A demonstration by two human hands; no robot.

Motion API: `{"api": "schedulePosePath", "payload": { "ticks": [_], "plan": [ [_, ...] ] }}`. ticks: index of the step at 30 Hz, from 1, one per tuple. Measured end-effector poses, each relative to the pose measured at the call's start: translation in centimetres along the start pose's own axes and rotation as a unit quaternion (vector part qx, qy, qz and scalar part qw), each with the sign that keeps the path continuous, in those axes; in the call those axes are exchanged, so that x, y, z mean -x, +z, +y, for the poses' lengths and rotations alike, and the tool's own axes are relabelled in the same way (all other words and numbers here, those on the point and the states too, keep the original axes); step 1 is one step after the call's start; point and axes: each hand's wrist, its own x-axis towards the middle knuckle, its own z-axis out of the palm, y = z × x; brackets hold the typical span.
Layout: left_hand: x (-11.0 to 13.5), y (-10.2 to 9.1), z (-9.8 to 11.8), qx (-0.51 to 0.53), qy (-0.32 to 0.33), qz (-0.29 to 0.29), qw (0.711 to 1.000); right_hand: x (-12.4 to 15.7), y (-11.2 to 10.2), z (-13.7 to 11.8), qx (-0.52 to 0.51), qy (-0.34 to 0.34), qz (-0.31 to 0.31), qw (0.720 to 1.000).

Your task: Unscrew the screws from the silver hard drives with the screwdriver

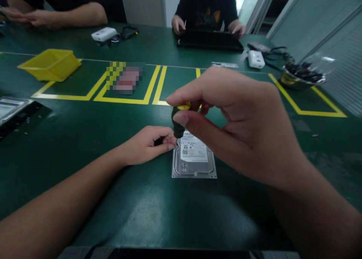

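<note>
In from the near edge of the desk (135, 198), the hard drive (195, 168) lies flat, its label up. The left hand (149, 144) rests at its left side, fingers curled and thumb close to them; whether they truly pinch the drive I cannot tell. Above the far part of the drive, the right hand (243, 127) holds a screwdriver (178, 127) by its handle, between thumb and fingers. The tip is hidden. If it leans under uneven pressure, I think it could slip and scratch the cover or poke the left fingers; if the left hand supports weakly, the drive could turn on the smooth surface.

The drive is a thin rectangle of grey metal with a raised, curved border and a paper label. The handle is dark and tapered, with a yellow end. Farther, toward the desk's far edge, stands a yellow bin (51, 66) with sloping walls, seemingly plastic; by the right edge, a round bowl (292, 81) contains dark pieces.
</note>
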Motion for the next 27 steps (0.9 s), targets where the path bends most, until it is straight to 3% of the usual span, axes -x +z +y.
{"api": "schedulePosePath", "payload": {
  "ticks": [15, 27],
  "plan": [
    [-0.1, -0.1, 0.2, 0.010, 0.012, -0.011, 1.000, 0.4, 0.7, 0.1, -0.021, -0.015, -0.019, 0.999],
    [0.2, -0.1, 0.0, 0.006, 0.001, -0.008, 1.000, 0.5, -1.7, -2.7, 0.095, 0.014, 0.018, 0.995]
  ]
}}
